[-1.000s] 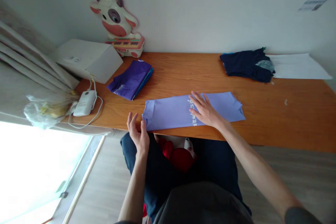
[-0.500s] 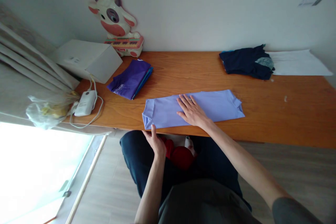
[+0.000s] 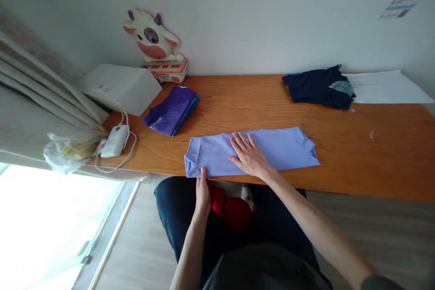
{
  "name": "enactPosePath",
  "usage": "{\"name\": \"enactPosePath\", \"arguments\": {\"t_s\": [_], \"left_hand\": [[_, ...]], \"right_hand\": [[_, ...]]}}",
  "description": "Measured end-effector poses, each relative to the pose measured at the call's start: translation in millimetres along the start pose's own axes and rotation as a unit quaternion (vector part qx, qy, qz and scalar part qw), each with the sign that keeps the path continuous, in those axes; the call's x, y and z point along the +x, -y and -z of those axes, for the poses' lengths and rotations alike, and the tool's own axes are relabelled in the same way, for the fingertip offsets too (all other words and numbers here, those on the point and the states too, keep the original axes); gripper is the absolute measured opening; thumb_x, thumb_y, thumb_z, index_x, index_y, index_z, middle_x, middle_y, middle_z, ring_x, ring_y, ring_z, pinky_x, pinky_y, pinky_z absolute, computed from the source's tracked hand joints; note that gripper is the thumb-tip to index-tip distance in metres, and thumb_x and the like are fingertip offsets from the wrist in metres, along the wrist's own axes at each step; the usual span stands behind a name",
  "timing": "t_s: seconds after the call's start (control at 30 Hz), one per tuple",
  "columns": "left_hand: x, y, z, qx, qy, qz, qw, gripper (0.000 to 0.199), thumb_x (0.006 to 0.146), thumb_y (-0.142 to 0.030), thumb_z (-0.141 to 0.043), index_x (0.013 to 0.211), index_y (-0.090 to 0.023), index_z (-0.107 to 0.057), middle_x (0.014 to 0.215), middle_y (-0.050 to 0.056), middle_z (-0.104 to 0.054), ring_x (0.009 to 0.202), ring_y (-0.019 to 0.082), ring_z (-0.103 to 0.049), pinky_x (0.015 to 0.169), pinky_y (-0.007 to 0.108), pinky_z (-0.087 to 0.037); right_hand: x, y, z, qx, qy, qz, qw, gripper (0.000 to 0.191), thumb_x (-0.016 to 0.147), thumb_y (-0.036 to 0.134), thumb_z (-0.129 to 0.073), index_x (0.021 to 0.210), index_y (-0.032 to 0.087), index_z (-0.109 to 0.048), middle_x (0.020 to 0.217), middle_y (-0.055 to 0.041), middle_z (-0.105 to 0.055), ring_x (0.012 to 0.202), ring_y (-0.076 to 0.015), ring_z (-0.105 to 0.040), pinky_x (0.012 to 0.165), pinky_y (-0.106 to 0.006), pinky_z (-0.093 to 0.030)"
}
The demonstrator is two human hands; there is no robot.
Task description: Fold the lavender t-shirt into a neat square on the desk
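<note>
A light purple shirt (image 3: 282, 147), folded into a long strip, lies along the near edge of the wooden desk (image 3: 374, 158). My right hand (image 3: 248, 156) rests flat on its middle, fingers spread. My left hand (image 3: 203, 191) is at the desk's front edge below the strip's left end, its fingertips touching the lower left edge of the cloth; whether it pinches the fabric is unclear.
A folded dark purple garment (image 3: 171, 109) lies at the left, a dark navy pile (image 3: 319, 87) at the back right beside a white sheet (image 3: 387, 87). A white box (image 3: 120, 87), a cow toy (image 3: 156, 47), a white adapter with cable (image 3: 115, 140) and a plastic bag (image 3: 70, 149) stand left.
My right hand slid left along the strip to its middle. My left hand dropped from beside the strip's left end to the desk's front edge under it.
</note>
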State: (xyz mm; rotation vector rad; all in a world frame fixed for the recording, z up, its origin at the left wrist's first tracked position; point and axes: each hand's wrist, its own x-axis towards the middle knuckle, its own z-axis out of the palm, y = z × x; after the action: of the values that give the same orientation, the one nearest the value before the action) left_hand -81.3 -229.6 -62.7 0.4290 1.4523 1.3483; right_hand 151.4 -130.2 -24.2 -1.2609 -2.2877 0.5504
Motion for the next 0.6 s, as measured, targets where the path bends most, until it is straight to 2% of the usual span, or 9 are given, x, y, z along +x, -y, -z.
{"name": "enactPosePath", "arguments": {"t_s": [0.07,0.1,0.13,0.2,0.23,0.27,0.3,0.43,0.6], "left_hand": [[-2,-2,0.1,-0.029,-0.017,0.027,0.999,0.052,0.114,-0.057,-0.069,0.150,-0.019,-0.073,0.162,0.013,-0.073,0.162,0.030,-0.060,0.142,0.048,-0.042],[-3,-3,0.5,-0.033,-0.022,0.039,0.998,0.048,0.114,-0.054,-0.070,0.146,-0.018,-0.075,0.158,0.013,-0.076,0.158,0.030,-0.064,0.139,0.047,-0.045],[-3,-4,1.0,-0.036,-0.026,0.053,0.998,0.044,0.115,-0.052,-0.070,0.142,-0.018,-0.077,0.154,0.013,-0.078,0.155,0.029,-0.067,0.137,0.046,-0.049],[-3,-6,2.1,-0.046,-0.029,0.072,0.996,0.037,0.116,-0.048,-0.068,0.137,-0.019,-0.078,0.145,0.012,-0.082,0.145,0.026,-0.074,0.130,0.042,-0.056],[-3,-7,2.5,-0.055,-0.028,0.078,0.995,0.034,0.117,-0.046,-0.068,0.136,-0.020,-0.078,0.142,0.011,-0.083,0.141,0.025,-0.076,0.125,0.040,-0.060],[-4,-9,2.7,-0.066,-0.026,0.080,0.994,0.031,0.117,-0.044,-0.067,0.136,-0.021,-0.078,0.140,0.010,-0.084,0.137,0.024,-0.078,0.122,0.038,-0.062],[-4,-10,2.7,-0.077,-0.024,0.081,0.993,0.030,0.118,-0.042,-0.066,0.137,-0.022,-0.077,0.139,0.010,-0.084,0.134,0.023,-0.079,0.119,0.037,-0.063],[-8,-12,2.1,-0.098,-0.020,0.076,0.992,0.035,0.121,-0.044,-0.058,0.144,-0.022,-0.073,0.144,0.012,-0.082,0.132,0.024,-0.080,0.117,0.039,-0.065],[-28,-11,-1.8,-0.129,-0.053,0.051,0.989,0.037,0.121,-0.045,-0.057,0.150,-0.026,-0.069,0.149,0.011,-0.079,0.133,0.025,-0.080,0.123,0.045,-0.062]], "right_hand": [[1,5,3,0.139,-0.040,-0.024,0.989,0.081,0.117,0.066,-0.052,0.187,0.028,-0.038,0.194,-0.0049,-0.022,0.183,-0.0328,-0.013,0.148,-0.065,0.006],[0,8,4,0.233,-0.075,-0.042,0.969,0.080,0.117,0.069,-0.047,0.187,0.032,-0.037,0.194,-0.0014,-0.021,0.183,-0.0303,-0.014,0.149,-0.064,0.005],[0,12,4,0.334,-0.114,-0.064,0.933,0.079,0.118,0.071,-0.040,0.187,0.034,-0.035,0.194,0.0013,-0.021,0.183,-0.0278,-0.016,0.150,-0.062,0.000],[-1,20,2,0.512,-0.177,-0.110,0.834,0.081,0.117,0.075,-0.032,0.187,0.035,-0.036,0.193,0.0031,-0.027,0.182,-0.0240,-0.021,0.151,-0.057,-0.012],[-1,24,-1,0.572,-0.198,-0.132,0.785,0.083,0.115,0.077,-0.032,0.186,0.034,-0.040,0.192,0.0030,-0.031,0.181,-0.0231,-0.022,0.151,-0.055,-0.015],[-1,26,-3,0.611,-0.210,-0.150,0.748,0.085,0.113,0.079,-0.035,0.184,0.033,-0.044,0.191,0.0029,-0.033,0.181,-0.0226,-0.022,0.151,-0.053,-0.016],[-2,28,-6,0.633,-0.215,-0.163,0.725,0.086,0.111,0.081,-0.041,0.182,0.033,-0.048,0.191,0.0032,-0.035,0.182,-0.0220,-0.021,0.151,-0.052,-0.015],[-1,28,-12,0.663,-0.224,-0.181,0.691,0.085,0.106,0.087,-0.049,0.173,0.036,-0.060,0.189,0.0048,-0.040,0.182,-0.0202,-0.020,0.151,-0.048,-0.013],[-2,24,-13,0.701,-0.227,-0.194,0.648,0.082,0.102,0.091,-0.055,0.161,0.037,-0.071,0.186,0.0035,-0.046,0.180,-0.0207,-0.027,0.150,-0.045,-0.019]]}}
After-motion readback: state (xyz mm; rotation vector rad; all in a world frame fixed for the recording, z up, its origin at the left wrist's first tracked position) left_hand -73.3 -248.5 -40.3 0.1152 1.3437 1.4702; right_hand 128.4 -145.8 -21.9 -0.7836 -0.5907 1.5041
